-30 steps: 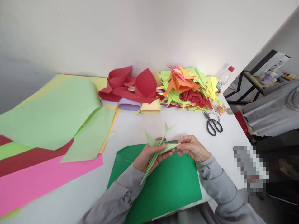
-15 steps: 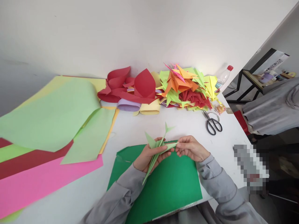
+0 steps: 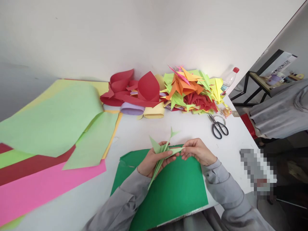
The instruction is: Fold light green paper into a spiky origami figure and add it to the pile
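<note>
A light green folded paper crane (image 3: 164, 149) is held above a dark green board (image 3: 178, 189). My left hand (image 3: 151, 162) closes around its middle, thumb on top, with one long point sticking out below toward my wrist. At the upper end a small forked tip stands free. My right hand (image 3: 198, 151) pinches the tip of the wing that points right. The fingers of both hands are bent and in contact with the paper.
A heap of folded paper cranes (image 3: 190, 89) lies against the wall beside curled red paper (image 3: 149, 86). Black-handled scissors (image 3: 218, 127) and a plastic bottle (image 3: 229, 80) are at the right. Large coloured sheets (image 3: 53, 122) cover the left side. A person in grey (image 3: 281, 109) is beyond the table.
Almost nothing differs. Both hands keep their hold on the paper crane, and the view has shifted very slightly.
</note>
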`<control>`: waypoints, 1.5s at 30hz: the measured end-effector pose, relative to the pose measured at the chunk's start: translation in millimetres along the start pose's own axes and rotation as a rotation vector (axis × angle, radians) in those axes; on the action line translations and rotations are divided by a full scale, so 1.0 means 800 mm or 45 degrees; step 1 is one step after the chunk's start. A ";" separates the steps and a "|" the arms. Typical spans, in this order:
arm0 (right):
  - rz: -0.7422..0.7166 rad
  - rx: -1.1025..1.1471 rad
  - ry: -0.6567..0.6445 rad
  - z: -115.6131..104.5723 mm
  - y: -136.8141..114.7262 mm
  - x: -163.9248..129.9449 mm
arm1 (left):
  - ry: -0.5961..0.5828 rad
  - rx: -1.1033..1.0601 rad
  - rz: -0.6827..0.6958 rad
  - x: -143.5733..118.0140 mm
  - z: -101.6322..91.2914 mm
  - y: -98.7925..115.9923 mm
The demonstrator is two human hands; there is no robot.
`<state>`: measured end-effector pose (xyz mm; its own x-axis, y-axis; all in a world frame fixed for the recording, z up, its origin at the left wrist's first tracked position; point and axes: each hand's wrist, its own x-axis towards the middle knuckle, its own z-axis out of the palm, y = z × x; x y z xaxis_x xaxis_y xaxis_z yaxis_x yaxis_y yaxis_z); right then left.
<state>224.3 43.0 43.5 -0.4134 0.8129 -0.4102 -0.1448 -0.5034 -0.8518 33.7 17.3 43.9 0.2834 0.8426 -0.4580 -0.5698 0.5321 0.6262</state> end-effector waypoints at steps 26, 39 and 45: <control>-0.965 -1.071 0.591 0.034 0.014 -0.012 | -0.002 0.127 0.271 0.000 0.007 -0.013; -1.167 -1.548 0.629 0.040 0.025 -0.014 | 0.031 0.044 0.268 0.007 0.002 -0.021; -0.583 -0.396 0.465 0.027 0.009 -0.007 | 0.021 -0.137 -0.003 0.008 -0.006 -0.014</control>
<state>206.1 28.8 46.9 -0.0328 0.9992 -0.0220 0.0555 -0.0201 -0.9983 38.4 16.1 30.8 0.2726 0.8395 -0.4700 -0.6491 0.5210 0.5543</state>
